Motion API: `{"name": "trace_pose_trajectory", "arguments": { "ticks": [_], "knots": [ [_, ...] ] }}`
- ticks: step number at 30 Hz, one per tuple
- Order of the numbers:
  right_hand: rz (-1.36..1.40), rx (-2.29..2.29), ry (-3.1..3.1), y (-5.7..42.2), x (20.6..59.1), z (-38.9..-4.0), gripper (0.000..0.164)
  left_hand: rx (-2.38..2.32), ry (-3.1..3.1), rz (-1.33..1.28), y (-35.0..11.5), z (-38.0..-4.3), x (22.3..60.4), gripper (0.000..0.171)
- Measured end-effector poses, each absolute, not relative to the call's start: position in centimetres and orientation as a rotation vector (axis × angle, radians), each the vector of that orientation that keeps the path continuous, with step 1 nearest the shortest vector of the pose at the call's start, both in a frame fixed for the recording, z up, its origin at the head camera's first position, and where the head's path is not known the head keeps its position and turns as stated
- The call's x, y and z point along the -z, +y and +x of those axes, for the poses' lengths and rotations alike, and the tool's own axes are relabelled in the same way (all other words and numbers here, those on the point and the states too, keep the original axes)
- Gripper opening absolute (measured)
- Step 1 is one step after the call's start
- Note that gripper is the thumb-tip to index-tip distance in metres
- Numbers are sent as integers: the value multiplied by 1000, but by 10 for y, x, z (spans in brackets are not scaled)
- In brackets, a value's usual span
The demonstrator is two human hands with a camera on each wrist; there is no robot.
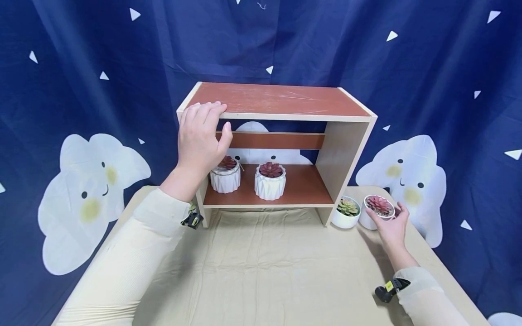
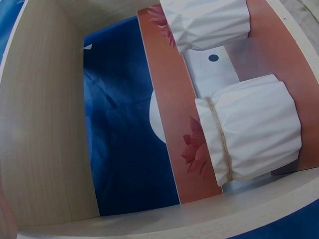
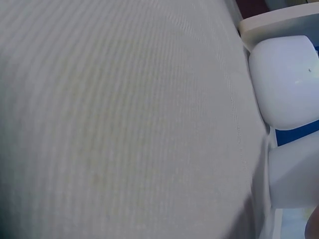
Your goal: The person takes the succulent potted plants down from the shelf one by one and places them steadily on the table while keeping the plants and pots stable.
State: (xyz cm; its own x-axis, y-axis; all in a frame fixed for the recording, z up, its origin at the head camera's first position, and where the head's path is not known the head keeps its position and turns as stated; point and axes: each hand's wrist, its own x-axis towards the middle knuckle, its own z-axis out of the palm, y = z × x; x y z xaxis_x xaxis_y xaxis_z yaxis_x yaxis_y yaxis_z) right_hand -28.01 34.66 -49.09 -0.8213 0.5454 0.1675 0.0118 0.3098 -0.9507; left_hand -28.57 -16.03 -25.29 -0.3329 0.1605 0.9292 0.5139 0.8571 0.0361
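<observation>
Behind everything on my feed hangs a dark blue curtain (image 1: 285, 45) printed with smiling white clouds and small white triangles. In front of it spreads the worktop (image 1: 265, 271), covered in wrinkled beige cloth. A shelf unit (image 1: 281, 99) with reddish-brown boards and pale side panels stands upright at its far side.

The left sleeve (image 1: 118, 267) and right sleeve (image 1: 428, 299) reach in from below, both cream. My left grip (image 1: 201, 140) lies over the unit's top front corner on the left, fingers extended across the top board, thumb apart and pointing up in front of the edge. My right grip (image 1: 393, 233) is around a white pot (image 1: 367, 221) at the right of the unit, pinching it between thumb and fingers; I cannot tell whether its base is off the cloth.

Two ribbed white pots sit inside on the lower board: the left pot (image 1: 225, 181), partly behind the left wrist, and the middle pot (image 1: 270, 186). A low white bowl (image 1: 345, 220) stands just beside the pinched pot, near the unit's right panel.

Red succulents (image 1: 378, 204) fill the pinched pot and both ribbed ones; a green succulent (image 1: 348, 207) fills the bowl. Thin twine (image 2: 221, 137) circles the left pot.
</observation>
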Motion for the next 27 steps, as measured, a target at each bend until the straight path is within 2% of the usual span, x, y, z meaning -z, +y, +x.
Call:
{"name": "trace_pose_trajectory", "arguments": {
  "ticks": [11,27],
  "knots": [
    [-484,-1356,-2194,344,480,-275,100,392,-1927,-492,-160,-285,252,45],
    [-450,-1230,-2193,336,463,-271,75,401,-1917,-493,-160,-285,253,44]
  ]
}}
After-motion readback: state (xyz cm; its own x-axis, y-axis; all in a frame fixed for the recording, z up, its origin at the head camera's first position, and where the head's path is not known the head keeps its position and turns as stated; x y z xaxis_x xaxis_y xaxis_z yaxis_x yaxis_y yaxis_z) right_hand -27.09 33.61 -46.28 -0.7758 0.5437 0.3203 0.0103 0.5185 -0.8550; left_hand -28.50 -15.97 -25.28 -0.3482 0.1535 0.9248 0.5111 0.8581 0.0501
